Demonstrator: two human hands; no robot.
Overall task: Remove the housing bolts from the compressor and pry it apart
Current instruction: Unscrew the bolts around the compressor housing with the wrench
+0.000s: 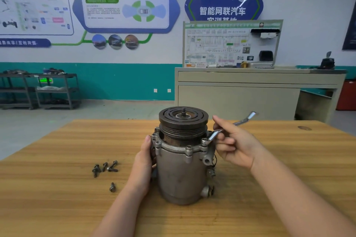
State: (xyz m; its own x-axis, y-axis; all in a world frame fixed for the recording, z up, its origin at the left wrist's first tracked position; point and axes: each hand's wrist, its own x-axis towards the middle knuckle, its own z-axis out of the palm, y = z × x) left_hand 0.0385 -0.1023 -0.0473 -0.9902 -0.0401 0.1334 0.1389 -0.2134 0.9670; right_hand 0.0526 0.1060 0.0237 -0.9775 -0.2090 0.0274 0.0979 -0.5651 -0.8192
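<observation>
A grey metal compressor point(182, 175) stands upright on the wooden table point(57, 198), its black grooved pulley point(183, 119) on top. My left hand point(145, 157) grips the housing's left side just below the bolt flange. My right hand point(234, 143) holds a shiny offset ring wrench point(240, 121). The wrench's lower end sits on a bolt head point(204, 142) at the flange's right side. Two more bolts stand in the front of the flange point(188, 149). Several removed dark bolts point(105, 167) lie on the table to the left, and one more bolt point(112, 187) lies nearer to me.
Beyond the table's far edge stands a beige cabinet point(250, 92) carrying a wiring display board point(231, 44). Dark metal shelving racks point(38, 90) line the teal wall at the back left. A red box point(347, 95) sits at the far right.
</observation>
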